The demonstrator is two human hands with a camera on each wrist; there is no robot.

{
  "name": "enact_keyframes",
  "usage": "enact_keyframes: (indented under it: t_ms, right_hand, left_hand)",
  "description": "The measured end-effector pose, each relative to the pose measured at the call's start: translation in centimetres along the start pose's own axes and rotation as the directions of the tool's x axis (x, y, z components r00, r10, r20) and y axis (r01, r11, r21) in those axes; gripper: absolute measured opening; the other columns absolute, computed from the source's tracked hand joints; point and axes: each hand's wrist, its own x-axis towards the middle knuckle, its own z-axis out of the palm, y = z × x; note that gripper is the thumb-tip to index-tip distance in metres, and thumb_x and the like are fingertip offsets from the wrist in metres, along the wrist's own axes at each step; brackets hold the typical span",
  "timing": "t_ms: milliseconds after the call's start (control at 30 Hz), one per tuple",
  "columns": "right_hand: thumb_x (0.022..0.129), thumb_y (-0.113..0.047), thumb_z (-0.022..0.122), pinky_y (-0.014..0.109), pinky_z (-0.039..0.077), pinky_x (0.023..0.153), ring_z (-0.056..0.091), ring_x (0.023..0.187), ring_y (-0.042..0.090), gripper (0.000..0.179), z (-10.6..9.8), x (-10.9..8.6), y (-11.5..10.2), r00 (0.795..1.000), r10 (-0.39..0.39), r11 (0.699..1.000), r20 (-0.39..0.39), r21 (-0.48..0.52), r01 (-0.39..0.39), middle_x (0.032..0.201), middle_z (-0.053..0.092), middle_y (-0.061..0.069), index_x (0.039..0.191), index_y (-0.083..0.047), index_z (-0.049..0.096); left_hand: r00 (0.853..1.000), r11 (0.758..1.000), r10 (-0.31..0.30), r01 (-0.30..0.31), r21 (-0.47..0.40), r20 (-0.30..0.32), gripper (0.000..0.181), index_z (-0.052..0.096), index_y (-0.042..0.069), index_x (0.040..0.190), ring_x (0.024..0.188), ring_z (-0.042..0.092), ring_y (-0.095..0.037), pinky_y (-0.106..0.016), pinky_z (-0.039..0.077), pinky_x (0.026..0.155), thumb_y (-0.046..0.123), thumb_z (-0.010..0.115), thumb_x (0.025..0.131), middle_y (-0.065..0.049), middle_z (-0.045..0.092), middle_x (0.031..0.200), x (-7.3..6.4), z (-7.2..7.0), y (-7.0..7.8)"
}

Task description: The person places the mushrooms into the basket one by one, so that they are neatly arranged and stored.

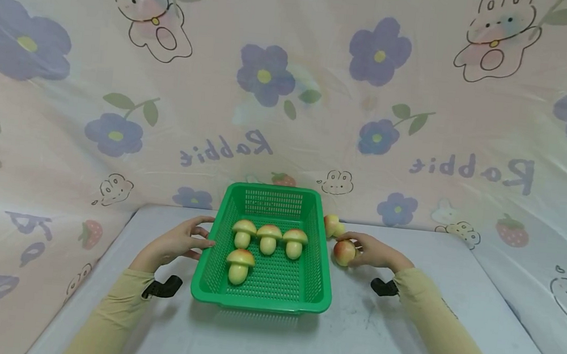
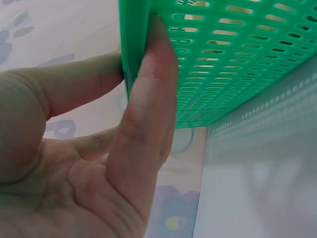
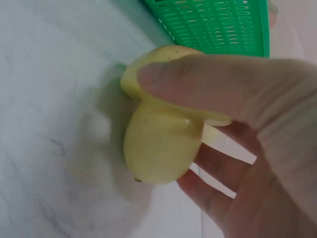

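A green plastic basket [image 1: 261, 303] stands on the table with several toy mushrooms inside, among them one mushroom [image 1: 239, 267] in front of a row. My left hand [image 1: 179, 244] pinches the basket's left rim between thumb and fingers; the left wrist view shows the fingers [image 2: 153, 74] against the slotted wall. To the right of the basket, my right hand [image 1: 371, 250] holds a toy mushroom [image 3: 161, 144] with a yellow stem and reddish cap, the thumb lying across its cap. Behind it, another toy mushroom [image 1: 331, 225] lies by the basket's right side.
A white table [image 1: 256, 351] carries everything. Behind it hangs a curtain [image 1: 308, 134] printed with flowers and rabbits. Black wrist mounts [image 1: 164, 288] sit on both forearms, close above the table.
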Motion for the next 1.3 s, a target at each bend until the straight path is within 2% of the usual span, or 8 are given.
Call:
enact_keyframes:
  t_ms: [133, 400, 600, 867, 1067, 1300]
  right_hand:
    - [0.079, -0.001, 0.075, 0.053, 0.045, 0.090, 0.053, 0.111, 0.042, 0.057, -0.2, -0.1, 0.2, 1.000, 0.012, 1.000, -0.009, 0.025, -0.012, 0.129, 0.052, 0.020, 0.130, 0.001, 0.051]
    - [0.082, -0.014, 0.076, 0.052, 0.045, 0.091, 0.054, 0.110, 0.038, 0.054, -0.9, -1.3, 0.6, 0.997, 0.061, 0.998, -0.045, 0.026, -0.060, 0.128, 0.053, 0.017, 0.130, -0.006, 0.053]
    - [0.083, -0.018, 0.077, 0.049, 0.044, 0.093, 0.054, 0.112, 0.031, 0.051, -1.7, -2.0, 0.3, 0.995, 0.048, 0.999, -0.084, 0.013, -0.047, 0.125, 0.056, 0.010, 0.128, -0.009, 0.055]
    - [0.083, -0.019, 0.077, 0.049, 0.045, 0.095, 0.053, 0.112, 0.032, 0.053, -3.0, -2.6, -2.0, 0.990, 0.050, 0.997, -0.129, 0.066, -0.042, 0.124, 0.055, 0.014, 0.128, -0.002, 0.054]
    - [0.087, -0.021, 0.074, 0.045, 0.047, 0.088, 0.053, 0.113, 0.036, 0.052, -4.3, -2.8, -4.0, 0.985, 0.089, 0.989, -0.148, 0.128, -0.071, 0.129, 0.049, 0.014, 0.131, -0.008, 0.050]
    - [0.085, -0.024, 0.075, 0.042, 0.049, 0.085, 0.054, 0.113, 0.035, 0.055, -5.2, -2.0, -6.2, 0.983, 0.072, 0.991, -0.169, 0.124, -0.051, 0.129, 0.050, 0.012, 0.132, -0.013, 0.050]
  left_hand:
    - [1.000, 1.000, 0.002, -0.002, 0.003, 0.000, 0.071, 0.024, 0.009, 0.150, 0.086, 0.060, -0.025, -0.040, 0.057, 0.070, 0.011, 0.066, 0.092, -0.019, 0.049, 0.110, 0.0, 0.0, 0.1]
    - [1.000, 1.000, -0.008, 0.008, -0.002, 0.001, 0.071, 0.025, 0.011, 0.150, 0.086, 0.060, -0.025, -0.040, 0.057, 0.070, 0.011, 0.066, 0.092, -0.019, 0.049, 0.110, 0.1, 0.0, 0.1]
    - [1.000, 1.000, -0.012, 0.012, -0.002, -0.001, 0.071, 0.024, 0.011, 0.150, 0.086, 0.060, -0.024, -0.039, 0.057, 0.069, 0.010, 0.065, 0.092, -0.019, 0.049, 0.110, 0.1, 0.0, 0.2]
    - [1.000, 1.000, -0.005, 0.005, -0.002, 0.003, 0.071, 0.024, 0.009, 0.150, 0.086, 0.060, -0.025, -0.040, 0.057, 0.069, 0.011, 0.065, 0.092, -0.019, 0.049, 0.111, 0.0, -0.1, 0.2]
    - [1.000, 1.000, -0.006, 0.006, -0.003, -0.002, 0.072, 0.024, 0.010, 0.150, 0.086, 0.060, -0.025, -0.040, 0.057, 0.070, 0.011, 0.066, 0.092, -0.019, 0.049, 0.111, 0.0, -0.1, 0.1]
    - [1.000, 1.000, -0.009, 0.009, 0.004, -0.003, 0.071, 0.024, 0.010, 0.150, 0.086, 0.061, -0.025, -0.040, 0.057, 0.069, 0.011, 0.066, 0.092, -0.020, 0.049, 0.111, 0.0, 0.0, 0.1]
